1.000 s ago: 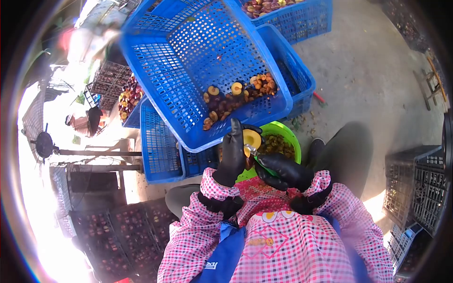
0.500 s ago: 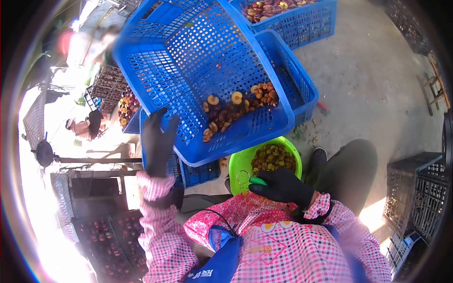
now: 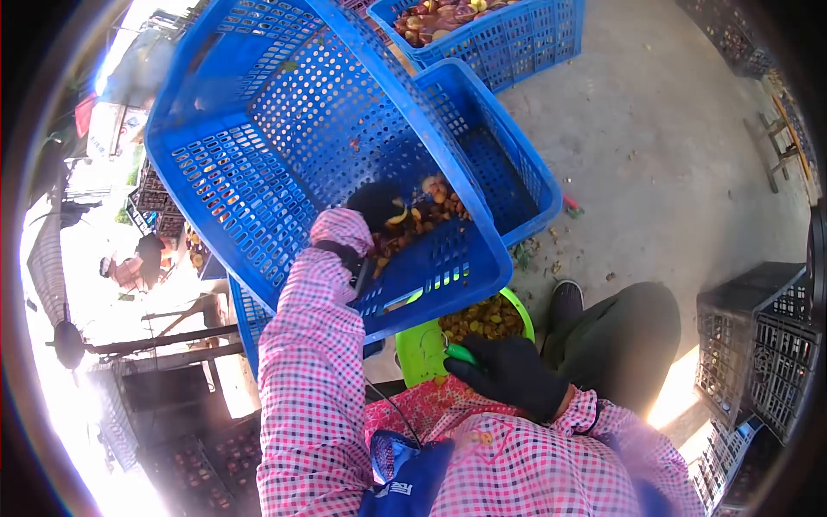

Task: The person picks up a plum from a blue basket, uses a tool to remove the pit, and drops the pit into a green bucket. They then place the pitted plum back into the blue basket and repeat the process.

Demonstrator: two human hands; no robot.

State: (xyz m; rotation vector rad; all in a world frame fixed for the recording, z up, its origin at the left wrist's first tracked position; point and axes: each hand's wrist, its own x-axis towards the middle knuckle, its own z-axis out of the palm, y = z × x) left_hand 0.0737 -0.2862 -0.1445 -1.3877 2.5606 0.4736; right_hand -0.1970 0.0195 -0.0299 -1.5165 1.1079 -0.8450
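A large blue basket [image 3: 293,112] is tilted, with fruit pieces [image 3: 438,205] gathered along its lower side. My left hand [image 3: 377,205], in a black glove, reaches inside the basket among the pieces; its fingers are dark and hard to make out. My right hand [image 3: 512,375], also black-gloved, is closed around a green-handled tool [image 3: 460,353] near the front rim of a lime green basin [image 3: 413,349]. Brownish yellow pieces [image 3: 487,319] lie in the basin, which the basket partly covers.
Another blue basket [image 3: 538,177] stands behind the tilted one. A blue crate [image 3: 538,43] of fruit is at the top. Dark crates [image 3: 732,319] stand at right. Scraps and a red object [image 3: 571,205] lie on the floor. A person [image 3: 138,263] is at far left.
My left hand has moved from the basket's left rim down into its fruit. My right hand still holds the tool near the basin. The view has shifted, moving the baskets leftward.
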